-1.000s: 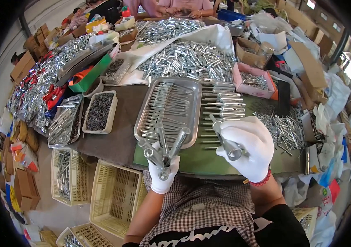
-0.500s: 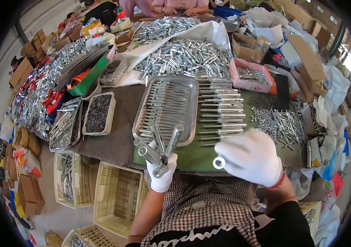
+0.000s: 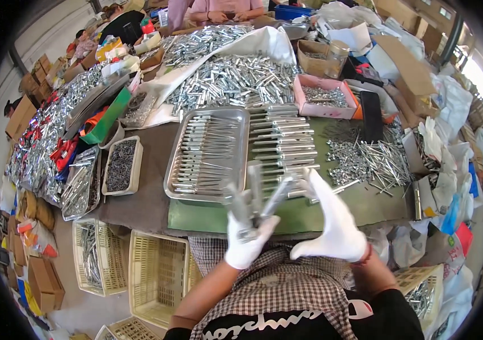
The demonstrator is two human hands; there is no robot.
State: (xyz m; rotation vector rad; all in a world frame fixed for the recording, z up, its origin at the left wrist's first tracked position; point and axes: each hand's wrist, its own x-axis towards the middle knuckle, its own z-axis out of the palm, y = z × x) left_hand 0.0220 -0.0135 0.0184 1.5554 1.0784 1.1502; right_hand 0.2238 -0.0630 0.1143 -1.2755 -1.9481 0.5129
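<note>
My left hand (image 3: 247, 249), in a white glove, is closed around several shiny metal tubes (image 3: 278, 195) that stick up and fan apart, slightly blurred. To its right is my right hand (image 3: 335, 232), also gloved, with thumb and fingers spread wide and nothing visible between them. Its fingertips are at the near end of a row of metal sleeves with thin rods (image 3: 287, 140), lying side by side on the green mat (image 3: 207, 218). Whether they touch the nearest piece I cannot tell. Left of the row, a steel tray (image 3: 246, 147) holds slim rods with sleeves (image 3: 196, 153).
Loose long screws (image 3: 386, 164) lie right of the row, beside a black flat object (image 3: 372, 116). A pink box (image 3: 296, 93) and a heap of metal tubes (image 3: 236, 79) are behind. A white bin (image 3: 138, 170) of dark screws stands left. Yellow crates (image 3: 162, 243) sit below the table.
My right hand has opened and reached forward to the row; the tube end that showed at it is gone from it. My left hand has moved right with its tubes. The whole view has shifted slightly.
</note>
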